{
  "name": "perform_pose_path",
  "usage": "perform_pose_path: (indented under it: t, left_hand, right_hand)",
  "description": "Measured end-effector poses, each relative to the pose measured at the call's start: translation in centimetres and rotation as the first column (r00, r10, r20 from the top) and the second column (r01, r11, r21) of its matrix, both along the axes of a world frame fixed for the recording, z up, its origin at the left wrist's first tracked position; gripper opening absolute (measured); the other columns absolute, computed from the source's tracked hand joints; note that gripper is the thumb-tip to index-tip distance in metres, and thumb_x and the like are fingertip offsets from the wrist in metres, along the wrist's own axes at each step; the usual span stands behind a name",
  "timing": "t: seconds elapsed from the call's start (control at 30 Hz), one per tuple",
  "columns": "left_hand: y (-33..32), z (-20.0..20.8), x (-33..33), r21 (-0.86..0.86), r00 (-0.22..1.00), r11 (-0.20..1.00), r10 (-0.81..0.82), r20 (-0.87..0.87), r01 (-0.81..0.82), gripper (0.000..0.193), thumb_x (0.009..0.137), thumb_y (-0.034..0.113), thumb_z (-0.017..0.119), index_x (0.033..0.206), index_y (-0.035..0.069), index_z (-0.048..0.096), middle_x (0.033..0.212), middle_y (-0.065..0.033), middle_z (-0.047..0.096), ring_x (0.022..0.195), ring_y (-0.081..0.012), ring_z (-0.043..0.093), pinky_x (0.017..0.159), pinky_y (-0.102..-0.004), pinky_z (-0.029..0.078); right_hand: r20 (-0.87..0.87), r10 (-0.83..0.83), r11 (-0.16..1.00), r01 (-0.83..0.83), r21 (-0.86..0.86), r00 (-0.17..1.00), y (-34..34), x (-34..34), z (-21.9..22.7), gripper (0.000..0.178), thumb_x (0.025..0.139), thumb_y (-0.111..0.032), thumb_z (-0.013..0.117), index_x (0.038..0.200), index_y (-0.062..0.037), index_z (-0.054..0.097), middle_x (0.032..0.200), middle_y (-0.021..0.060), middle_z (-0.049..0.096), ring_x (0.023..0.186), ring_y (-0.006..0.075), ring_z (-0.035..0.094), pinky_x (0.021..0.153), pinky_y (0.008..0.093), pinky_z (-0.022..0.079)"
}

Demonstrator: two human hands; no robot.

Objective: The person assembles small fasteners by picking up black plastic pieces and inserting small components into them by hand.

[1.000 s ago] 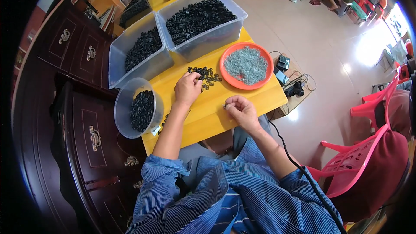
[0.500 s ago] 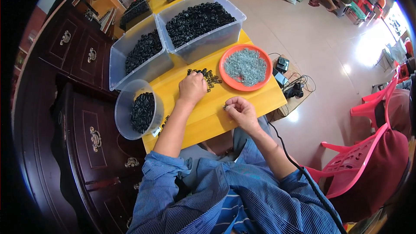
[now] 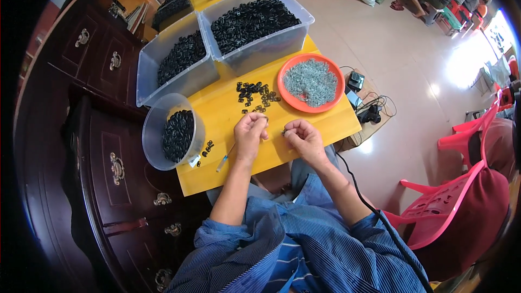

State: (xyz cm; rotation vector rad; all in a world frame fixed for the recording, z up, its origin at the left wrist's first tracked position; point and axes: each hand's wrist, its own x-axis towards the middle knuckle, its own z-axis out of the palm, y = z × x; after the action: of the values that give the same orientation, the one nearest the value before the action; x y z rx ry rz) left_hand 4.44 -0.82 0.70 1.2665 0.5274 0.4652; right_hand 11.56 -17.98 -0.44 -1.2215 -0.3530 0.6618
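My left hand is over the yellow table, thumb and fingers pinched on a small dark piece. Just to its right, my right hand pinches another small dark piece at its fingertips, mostly hidden. The hands are close but apart. Beyond them lies a loose pile of small black oval pieces with holes. An orange plate heaped with small pale, shiny pieces stands right of the pile. Beside my left forearm lies a thin stick-like tool with a bluish part.
A round clear tub of black pieces stands left, with several strays beside it. Two clear bins of black pieces stand at the back. Dark wooden drawers flank the left; a pink chair and cable-strewn stool are right.
My left hand has drawn back from the pile toward my right hand, with a small dark piece now in its fingertips. The right hand has hardly moved.
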Motion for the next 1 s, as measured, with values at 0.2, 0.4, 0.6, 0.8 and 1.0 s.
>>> perform_pose_path:
  t: [0.2,0.4,0.6,0.8,1.0]
  left_hand:
    - [-0.9,-0.3,-1.2,0.033,0.997,0.997,-0.067,0.035,0.066,0.021,0.095,0.006,0.063,0.115,0.001,0.067,0.087,-0.0004,0.065,0.065,-0.0033,0.056,0.06,-0.0192,0.049]
    - [-1.0,-0.7,-1.7,0.117,0.983,0.978,-0.181,0.04,0.175,0.027,0.094,-0.001,0.063,0.121,0.001,0.065,0.094,0.0006,0.066,0.072,-0.0021,0.058,0.064,-0.0196,0.051]
    - [-0.9,-1.2,-2.0,0.185,0.959,0.946,-0.281,0.047,0.268,0.029,0.092,-0.003,0.067,0.121,0.0,0.065,0.097,0.0016,0.065,0.079,-0.0027,0.059,0.073,-0.0183,0.05]
    - [-0.8,-1.2,-2.1,0.173,0.951,0.945,-0.296,0.089,0.278,0.029,0.091,-0.004,0.068,0.119,0.001,0.065,0.096,0.0035,0.064,0.084,-0.0023,0.06,0.077,-0.0181,0.05]
    - [-0.8,-0.8,-2.3,0.169,0.963,0.955,-0.258,0.076,0.243,0.015,0.094,0.0,0.063,0.109,0.003,0.063,0.089,0.0041,0.062,0.074,-0.002,0.057,0.067,-0.0179,0.048]
  right_hand:
    - [-0.003,0.002,0.999,-0.002,-0.033,1.0,-0.2,0.0,-0.1,0.014,0.097,-0.005,0.063,0.11,-0.0012,0.061,0.086,-0.0008,0.065,0.071,0.006,0.061,0.065,0.0208,0.05]
    - [-0.022,0.025,1.0,-0.025,0.001,0.999,-0.3,0.1,-0.3,0.016,0.096,-0.006,0.065,0.11,-0.0004,0.062,0.089,-0.0008,0.065,0.077,0.0051,0.06,0.068,0.0214,0.051]
    - [0.006,0.018,0.999,-0.018,-0.029,1.0,-0.2,0.0,-0.3,0.015,0.096,-0.006,0.065,0.11,-0.0011,0.063,0.089,-0.0006,0.066,0.076,0.005,0.061,0.066,0.0211,0.051]
    - [0.0,0.019,0.999,-0.019,-0.028,1.0,-0.2,0.1,-0.2,0.014,0.096,-0.006,0.065,0.109,-0.0014,0.063,0.088,-0.001,0.066,0.076,0.0048,0.061,0.066,0.0211,0.051]
    - [-0.016,0.004,1.0,-0.005,-0.017,1.0,-0.2,0.1,-0.1,0.012,0.096,-0.003,0.065,0.107,-0.0005,0.062,0.085,0.0003,0.065,0.071,0.0072,0.061,0.066,0.0216,0.05]
